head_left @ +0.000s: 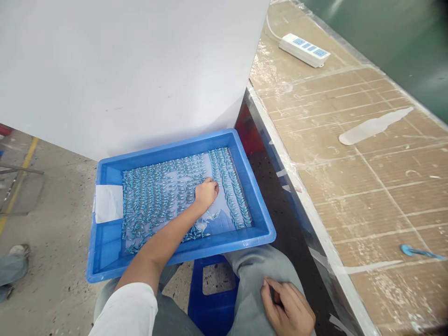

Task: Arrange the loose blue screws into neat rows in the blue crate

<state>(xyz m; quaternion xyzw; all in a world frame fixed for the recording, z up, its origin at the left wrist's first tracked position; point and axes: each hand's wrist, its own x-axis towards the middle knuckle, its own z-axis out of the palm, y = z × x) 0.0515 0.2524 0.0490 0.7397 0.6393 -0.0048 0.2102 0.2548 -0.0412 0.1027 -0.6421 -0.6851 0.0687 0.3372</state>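
Observation:
A blue plastic tray (182,255) rests at my knees, holding many small blue pointed parts (150,191) laid out in dense rows on a pale sheet. My left hand (207,192) reaches into it, fingers pinched together over the bare strip between the left block of parts and the right-hand rows (231,186). Whatever those fingertips hold is hidden. On my right thigh lies my right hand (289,308), fingers curled and thumb close to the index finger; I cannot make out anything in it. Some parts near the tray's front lie in a loose heap (196,232).
A white panel (133,70) stands right behind the tray. To the right is a cardboard-covered table (367,186) with a power strip (304,49) and a blue-ended strip (420,252). A blue stool (213,303) shows below. Another person's leg (14,268) is at far left.

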